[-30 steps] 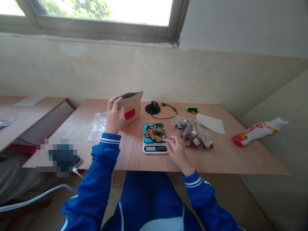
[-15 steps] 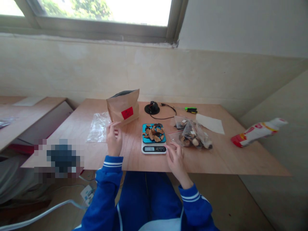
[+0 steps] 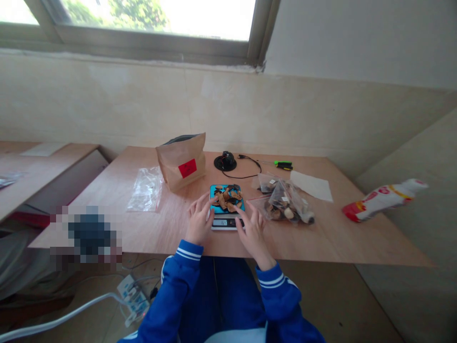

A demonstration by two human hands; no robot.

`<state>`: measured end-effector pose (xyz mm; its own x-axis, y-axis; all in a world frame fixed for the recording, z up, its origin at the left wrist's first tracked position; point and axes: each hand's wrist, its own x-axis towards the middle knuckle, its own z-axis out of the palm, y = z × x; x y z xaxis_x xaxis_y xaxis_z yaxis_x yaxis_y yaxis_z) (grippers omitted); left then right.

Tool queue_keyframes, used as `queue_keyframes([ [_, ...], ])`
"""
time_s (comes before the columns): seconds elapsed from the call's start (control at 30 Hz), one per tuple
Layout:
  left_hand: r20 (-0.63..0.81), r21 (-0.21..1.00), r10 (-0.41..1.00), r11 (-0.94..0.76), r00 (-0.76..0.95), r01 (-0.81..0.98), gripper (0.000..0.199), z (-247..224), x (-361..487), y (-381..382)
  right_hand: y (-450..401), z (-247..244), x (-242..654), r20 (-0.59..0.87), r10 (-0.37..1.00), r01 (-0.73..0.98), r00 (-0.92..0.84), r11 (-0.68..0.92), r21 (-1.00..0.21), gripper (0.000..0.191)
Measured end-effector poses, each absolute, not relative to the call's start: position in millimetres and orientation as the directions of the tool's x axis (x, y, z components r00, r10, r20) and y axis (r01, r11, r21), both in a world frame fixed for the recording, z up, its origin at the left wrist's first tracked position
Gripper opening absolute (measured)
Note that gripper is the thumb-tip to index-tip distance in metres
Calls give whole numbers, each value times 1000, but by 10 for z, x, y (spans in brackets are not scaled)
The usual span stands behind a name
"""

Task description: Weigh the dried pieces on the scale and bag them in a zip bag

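Observation:
Brown dried mushroom pieces (image 3: 227, 199) lie heaped on the blue plate of a small white digital scale (image 3: 216, 227). At the left edge of the plate is my left hand (image 3: 200, 220), its fingers spread and the fingertips close to the pieces. From the front right, my right hand (image 3: 253, 232) reaches over the scale with fingers apart. Its index finger points at the nearest pieces, and its thumb is over the button side of the display. Whether the fingertips touch the pieces, I cannot tell. Neither hand grips anything.
An upright kraft paper bag (image 3: 182, 164) with a red label stands behind left, beside a flat clear plastic bag (image 3: 144, 190). To the right are clear bags of mushrooms (image 3: 285, 202), white paper (image 3: 312, 186) and a red-white bottle (image 3: 382, 202). A black cabled device (image 3: 225, 162) and screwdrivers (image 3: 283, 165) lie behind.
My left hand has moved right, from in front of the paper bag to the scale's left edge. My right hand has shifted slightly left, over the scale's front corner.

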<state>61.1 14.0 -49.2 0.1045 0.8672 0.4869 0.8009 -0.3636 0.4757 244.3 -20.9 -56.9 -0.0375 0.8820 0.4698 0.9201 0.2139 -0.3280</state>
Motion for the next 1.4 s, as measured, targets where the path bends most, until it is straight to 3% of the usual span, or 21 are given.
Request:
queue_keyframes([
  [0.13, 483, 597, 837, -98, -259, 796, 32, -502, 232, 286, -301, -567, 2549, 518, 855, 889, 15, 225, -398, 34],
  [0.23, 388, 595, 780, 196, -492, 780, 39, -503, -108, 438, -392, -590, 2609, 540, 840, 873, 52, 225, -434, 30],
  [0.33, 296, 519, 768, 370, -568, 771, 51, -498, -372, 538, -463, -604, 2637, 551, 831, 860, 73, 228, -457, 28],
  [0.47, 172, 405, 832, 428, -527, 808, 34, -514, -535, 564, -492, -573, 2624, 554, 829, 841, 78, 244, -483, 26],
  [0.57, 195, 411, 825, 423, -531, 807, 22, -535, -587, 546, -498, -535, 2585, 547, 834, 821, 77, 258, -509, 26],
  [0.7, 204, 601, 763, 397, -613, 694, 15, -496, -598, 440, -517, -475, 2507, 504, 861, 758, 59, 290, -584, 26],
  [0.8, 357, 745, 647, 238, -674, 623, 16, -380, -449, 224, -519, -360, 2402, 460, 887, 649, 44, 325, -688, 24],
  [0.9, 474, 774, 568, 96, -673, 626, 21, -234, -113, -86, -499, -172, 2207, 408, 913, 459, 2, 361, -812, 25],
  [0.97, 498, 774, 627, -10, -599, 633, 21, -154, 163, -284, -482, -46, 2032, 377, 926, 328, -32, 366, -871, 26],
  [1.07, 497, 779, 805, -250, -324, 576, 17, -89, 500, -477, -465, 63, 1775, 346, 936, 197, -69, 352, -915, 31],
  [1.2, 409, 801, 912, -368, 17, 472, 16, -108, 621, -527, -450, 31, 1618, 340, 938, 209, -63, 345, -915, 24],
  [1.27, 377, 801, 925, -346, 37, 488, 14, -164, 574, -515, -441, -22, 1627, 335, 941, 229, -55, 339, -913, 22],
  [1.4, 390, 793, 912, -261, -129, 551, 24, -305, 456, -515, -425, -112, 1678, 295, 951, 193, -89, 307, -932, 24],
])
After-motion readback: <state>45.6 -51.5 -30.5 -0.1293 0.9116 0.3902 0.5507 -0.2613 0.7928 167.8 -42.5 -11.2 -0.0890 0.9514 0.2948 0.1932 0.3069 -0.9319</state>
